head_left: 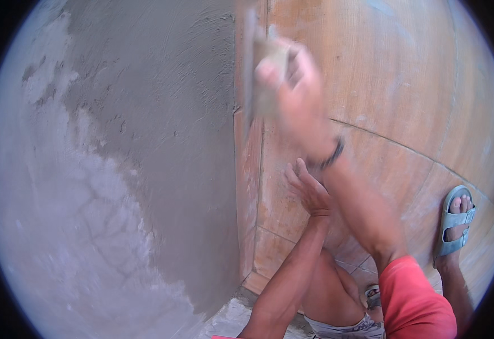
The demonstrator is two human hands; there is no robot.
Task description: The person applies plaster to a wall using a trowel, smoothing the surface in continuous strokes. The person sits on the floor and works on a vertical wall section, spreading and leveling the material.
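Note:
My right hand [298, 79], smeared by motion, grips a plastering trowel [250, 73] near the top of the view. The trowel's thin blade is edge-on, beside the border between the plaster and the tiles; its pale grip is blurred. Wet grey plaster [173, 113] covers a broad area just left of the blade. Whether the blade touches it I cannot tell. Lower down, my left hand [310, 191] is held below my right wrist with its fingers apart and nothing in it.
Wood-look tiles [394, 73] with dark joints spread to the right. A narrow tile strip [247, 198] edges the plaster. Lighter, drier, cracked-looking cement [83, 226] lies at the left. My sandalled foot [457, 217] stands on the tiles at the right, and my bent knee is below my hands.

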